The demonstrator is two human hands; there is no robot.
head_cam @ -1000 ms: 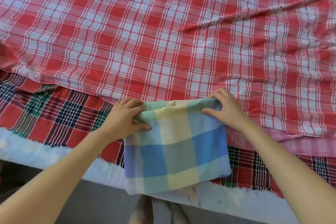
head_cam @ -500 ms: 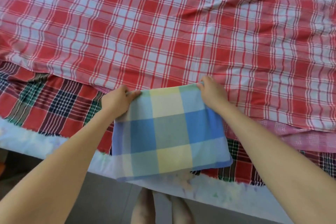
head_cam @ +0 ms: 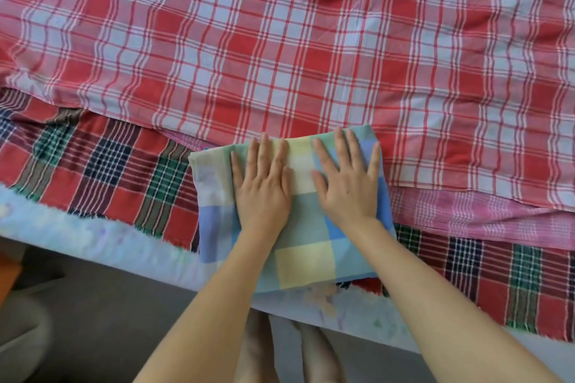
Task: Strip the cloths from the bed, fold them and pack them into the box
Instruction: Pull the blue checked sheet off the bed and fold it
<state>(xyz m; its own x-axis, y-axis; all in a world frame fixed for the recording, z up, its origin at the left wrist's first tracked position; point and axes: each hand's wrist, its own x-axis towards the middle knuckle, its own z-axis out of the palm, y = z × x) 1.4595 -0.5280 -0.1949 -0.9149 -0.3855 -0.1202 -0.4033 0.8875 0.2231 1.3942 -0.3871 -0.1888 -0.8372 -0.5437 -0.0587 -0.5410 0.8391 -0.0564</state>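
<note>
The left grip (head_cam: 264, 193), a bare hand, lies flat, palm down, with straight, slightly spread fingers (head_cam: 265, 152) pressing on the folded pastel cloth (head_cam: 306, 261). It holds nothing. The right grip (head_cam: 348, 190) lies just beside it in the same way, open and flat on the same cloth, the two thumbs close together between them.

The folded pastel cloth, checked in blue, green and pale yellow, lies directly under both grips at the near edge of the bed (head_cam: 93, 242) and reaches back past the wrists.

Beyond the fingertips spreads a wrinkled red-and-white checked cloth (head_cam: 280, 40). The folded cloth's far edge rests on its near hem. Out to the left of the left grip, and again right of the right forearm, lies a dark tartan cloth (head_cam: 109, 171) in red, green and navy with a frayed hem. To the right of the right grip, a pink checked cloth (head_cam: 482, 218) shows between those two.

Below the forearms are the grey floor (head_cam: 93, 314) and the person's blurred feet (head_cam: 258, 351).
</note>
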